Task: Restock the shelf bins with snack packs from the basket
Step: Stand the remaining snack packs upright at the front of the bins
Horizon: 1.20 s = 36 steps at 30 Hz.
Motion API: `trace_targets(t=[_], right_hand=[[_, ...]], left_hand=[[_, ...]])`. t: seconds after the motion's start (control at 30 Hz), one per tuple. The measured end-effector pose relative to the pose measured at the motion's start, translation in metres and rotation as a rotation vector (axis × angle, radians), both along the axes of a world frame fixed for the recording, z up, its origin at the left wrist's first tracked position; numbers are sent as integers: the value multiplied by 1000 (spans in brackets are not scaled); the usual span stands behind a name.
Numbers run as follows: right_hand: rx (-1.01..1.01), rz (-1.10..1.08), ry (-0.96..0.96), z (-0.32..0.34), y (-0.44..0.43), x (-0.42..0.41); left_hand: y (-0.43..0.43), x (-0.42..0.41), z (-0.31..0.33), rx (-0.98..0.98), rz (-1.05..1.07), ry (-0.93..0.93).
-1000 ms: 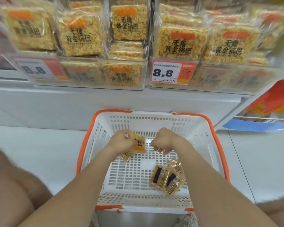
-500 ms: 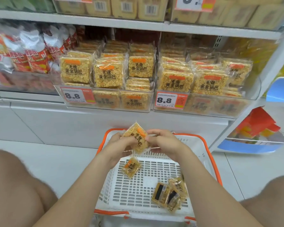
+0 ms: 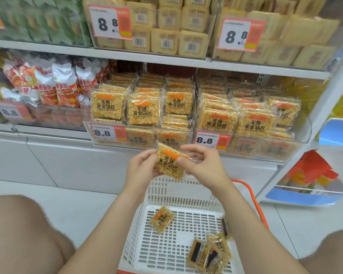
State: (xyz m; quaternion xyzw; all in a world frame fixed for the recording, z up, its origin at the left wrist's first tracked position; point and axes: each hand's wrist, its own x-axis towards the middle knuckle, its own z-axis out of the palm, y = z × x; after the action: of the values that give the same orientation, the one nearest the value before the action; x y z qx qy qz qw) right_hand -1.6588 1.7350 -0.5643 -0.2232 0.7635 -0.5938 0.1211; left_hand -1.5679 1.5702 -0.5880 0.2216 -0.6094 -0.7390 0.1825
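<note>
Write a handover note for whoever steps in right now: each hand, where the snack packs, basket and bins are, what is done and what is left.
Left hand: pinches the left edge of the held pack.
Right hand: pinches its right edge.
The held pack is raised above the basket, in front of the left bin; the right bin is beside it.
In the basket: one loose pack and a small pile at the near right.
Done: one pack lifted out.
Left: bin it, then the rest.

White shelf [image 3: 53,133] carries clear bins [image 3: 147,139] of snack packs [image 3: 143,111]; below, a basket [image 3: 186,194] sits on the tiled floor [image 3: 77,198].
</note>
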Motion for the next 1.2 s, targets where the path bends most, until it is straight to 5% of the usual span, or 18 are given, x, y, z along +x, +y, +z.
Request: trace_targets(t=[0.13,0.33,0.47,0.7,1.2], right_hand=[[163,86,373,40,-16,3],[219,-268,631,81,-39,3],[373,-395,864,109,-57,-10],[900,-257,1069,118,-94,-62],[1073,-195,1247,114,-104,-68]], left_hand=[[-4,-8,22,-206,85,131],[-9,-18,46,-830,504,206],[-25,-30,42,-1123,374,97],[-34,-31,34,-1339,282,-111],[-30,-28,30,-1400,289,-132]])
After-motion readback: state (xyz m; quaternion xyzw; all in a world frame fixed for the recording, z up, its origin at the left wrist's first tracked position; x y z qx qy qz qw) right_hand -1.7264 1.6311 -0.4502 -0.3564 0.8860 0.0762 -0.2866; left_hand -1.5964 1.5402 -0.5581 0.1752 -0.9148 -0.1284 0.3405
